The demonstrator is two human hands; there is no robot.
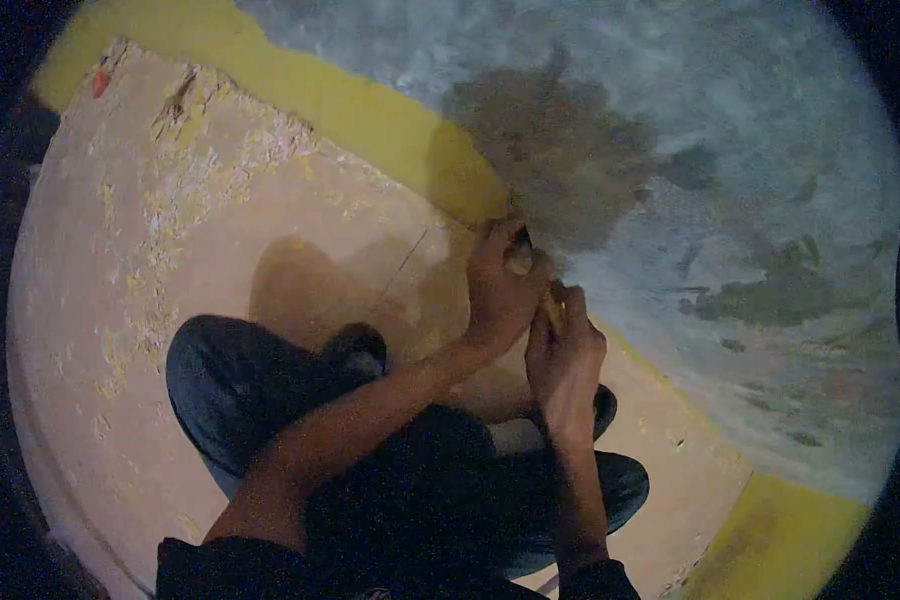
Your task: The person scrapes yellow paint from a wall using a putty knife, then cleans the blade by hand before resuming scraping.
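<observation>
A pale pink surface [240,200] has flaked, yellowish patches [160,215] down its left side and a small red mark [101,84] near its upper left corner. A thin dark line [402,262] crosses its middle. Along its far edge runs a yellow band [340,95], and a yellow area [790,540] borders its lower right corner. Beyond lies grey-blue ground [770,110] with a large dark patch [560,140] and smaller blotches [765,298].
</observation>
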